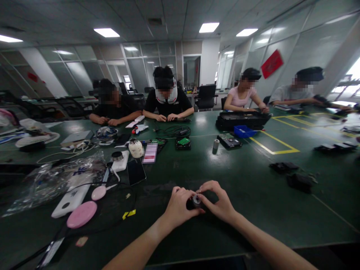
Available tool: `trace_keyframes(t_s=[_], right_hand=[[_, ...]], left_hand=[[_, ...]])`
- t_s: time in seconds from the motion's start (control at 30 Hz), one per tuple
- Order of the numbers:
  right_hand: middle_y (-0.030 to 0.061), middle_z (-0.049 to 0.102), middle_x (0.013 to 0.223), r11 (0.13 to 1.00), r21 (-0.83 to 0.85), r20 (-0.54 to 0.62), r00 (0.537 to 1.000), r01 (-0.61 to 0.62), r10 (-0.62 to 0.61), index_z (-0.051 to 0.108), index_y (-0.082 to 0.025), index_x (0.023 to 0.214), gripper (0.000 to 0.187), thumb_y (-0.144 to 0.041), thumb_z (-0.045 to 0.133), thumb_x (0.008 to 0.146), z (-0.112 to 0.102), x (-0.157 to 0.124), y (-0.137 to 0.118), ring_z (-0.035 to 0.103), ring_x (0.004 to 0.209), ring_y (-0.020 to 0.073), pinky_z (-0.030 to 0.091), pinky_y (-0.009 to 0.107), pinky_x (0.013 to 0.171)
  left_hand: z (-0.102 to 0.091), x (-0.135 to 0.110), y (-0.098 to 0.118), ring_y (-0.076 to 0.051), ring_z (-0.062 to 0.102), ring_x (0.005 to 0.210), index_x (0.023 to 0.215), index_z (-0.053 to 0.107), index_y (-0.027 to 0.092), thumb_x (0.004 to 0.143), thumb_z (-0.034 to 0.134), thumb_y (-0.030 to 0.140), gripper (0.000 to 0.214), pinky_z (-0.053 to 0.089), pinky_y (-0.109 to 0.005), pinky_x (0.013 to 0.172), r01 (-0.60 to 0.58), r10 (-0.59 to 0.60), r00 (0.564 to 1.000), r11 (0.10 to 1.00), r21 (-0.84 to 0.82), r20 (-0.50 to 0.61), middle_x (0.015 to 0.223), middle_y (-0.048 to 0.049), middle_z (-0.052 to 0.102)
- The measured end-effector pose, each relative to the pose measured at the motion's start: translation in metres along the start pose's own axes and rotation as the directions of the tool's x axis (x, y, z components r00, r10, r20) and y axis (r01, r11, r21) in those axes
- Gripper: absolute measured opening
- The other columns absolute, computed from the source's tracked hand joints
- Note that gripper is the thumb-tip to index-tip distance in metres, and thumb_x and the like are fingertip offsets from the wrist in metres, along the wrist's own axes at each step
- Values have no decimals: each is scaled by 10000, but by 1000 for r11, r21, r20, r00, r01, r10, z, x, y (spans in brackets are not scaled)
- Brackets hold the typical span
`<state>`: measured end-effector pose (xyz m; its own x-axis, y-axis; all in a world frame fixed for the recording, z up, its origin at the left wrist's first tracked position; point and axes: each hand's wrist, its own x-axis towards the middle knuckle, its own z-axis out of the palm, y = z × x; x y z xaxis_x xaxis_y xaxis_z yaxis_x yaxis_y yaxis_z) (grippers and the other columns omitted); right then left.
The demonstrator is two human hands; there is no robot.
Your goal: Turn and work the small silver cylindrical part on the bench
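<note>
A: So, from the left?

B: Pink disc point(81, 214), then a dark-screened phone point(136, 172) lying flat. Next, left hand point(180, 204): fingers curled round a small grey metal cylinder point(196, 201), gripping it near the table's front edge.

A: Right hand point(221, 200)?

B: Fingers bent, tips at the cylinder's upper end. Pinching a part or merely touching: cannot tell. Beyond, a second metal cylinder point(215, 144) upright, then a blue tray point(244, 131).

A: Progress?

B: Cylinder already in hand, that much done. I'd judge the fingerwork on its top unfinished. Whether anything has come loose is too small to tell. Second cylinder: no hand on it.
</note>
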<state>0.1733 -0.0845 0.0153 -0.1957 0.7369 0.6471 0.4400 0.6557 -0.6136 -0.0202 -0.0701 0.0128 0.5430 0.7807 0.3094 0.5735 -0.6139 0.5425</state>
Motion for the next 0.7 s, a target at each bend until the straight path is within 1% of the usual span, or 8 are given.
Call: trace_keyframes(t_s=[0.07,0.13,0.27,0.37,0.43,0.6,0.7], right_hand=[[55,694,901,997,-68,-42,998,-45,42,642,-220,938,81,-227,619,861,-4,1,7,625,886,222,462,394,842],[55,702,903,984,-157,-42,996,-86,80,656,-219,925,76,-232,625,857,-9,0,16,627,879,229,453,408,844],[32,718,894,952,-274,68,985,-135,159,669,-226,891,63,-203,638,842,-14,-4,31,624,892,230,431,422,859],[24,728,930,946,-289,160,967,-146,198,673,-231,945,145,-178,669,810,-14,-8,39,617,942,235,426,425,881],[24,731,946,946,-282,191,957,-158,217,677,-233,970,187,-176,689,793,-13,-10,42,620,944,234,433,421,882],[9,736,894,937,-281,183,947,-208,265,697,-235,900,115,-181,682,800,-13,-9,43,647,869,215,460,395,856],[13,727,949,933,-277,167,945,-230,282,690,-236,953,168,-195,691,791,-16,-9,44,651,888,214,479,388,849]], left_hand=[[-1,0,0,-224,613,846,941,653,239,686,754,568,428,347,-382,843,-2,2,1000,1000,-1,6,903,-4,704],[-2,0,1,-223,615,854,941,652,243,685,756,563,423,343,-380,852,-1,1,1000,1000,-6,12,922,0,708],[1,-1,1,-217,614,845,957,652,242,689,743,580,440,336,-376,857,6,-6,1000,1000,15,21,907,0,706],[4,-1,-1,-219,611,860,961,656,238,691,730,599,456,330,-377,876,15,-15,1000,999,48,10,901,-5,704],[6,-1,-2,-220,608,868,971,655,240,683,728,613,477,327,-375,881,12,-13,1000,999,53,20,910,-5,704],[3,-1,-2,-215,605,854,960,659,241,694,703,635,477,327,-370,875,7,-8,999,999,38,35,908,-4,705],[2,-1,-2,-214,606,851,953,659,236,698,699,637,476,328,-371,873,3,-4,1000,999,41,26,896,-6,703]])
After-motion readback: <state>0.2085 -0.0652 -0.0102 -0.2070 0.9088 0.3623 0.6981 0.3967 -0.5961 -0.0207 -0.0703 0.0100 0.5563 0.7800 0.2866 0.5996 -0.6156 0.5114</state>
